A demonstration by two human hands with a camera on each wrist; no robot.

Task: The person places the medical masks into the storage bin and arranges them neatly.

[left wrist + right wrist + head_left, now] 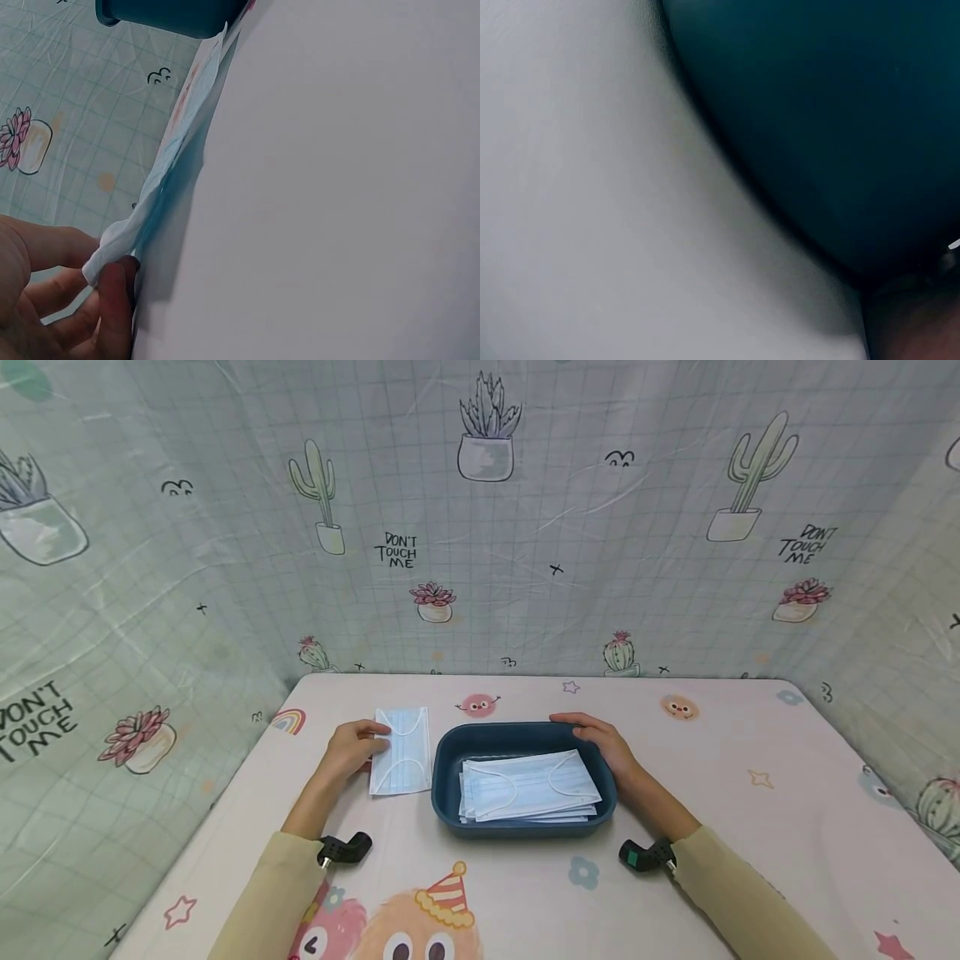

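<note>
Surface: table under a pale cloth (750,827) printed with cartoon faces, stars, a rainbow and a round creature in a party hat at the near edge.
Room: green-gridded sheeting (600,527) hung on three sides, drawn with potted cacti, pink succulents and the words "DON'T TOUCH ME".
Tray: dark blue tray (450,760) near the middle of the surface, holding a loose stack of masks (528,787), light blue with white ear loops.
Single mask: one face mask (403,752) lies flat on the cloth just left of the tray, long side running away from the person.
Left hand: left hand (352,750) at the single mask's left edge; the wrist view shows the fingers (112,289) pinching that edge and lifting it slightly off the cloth.
Right hand: right hand (600,739) rests on the tray's far right rim, fingers straight and together along the edge, touching it.
Sleeves: both arms in beige sleeves, a small black camera at each wrist.
</note>
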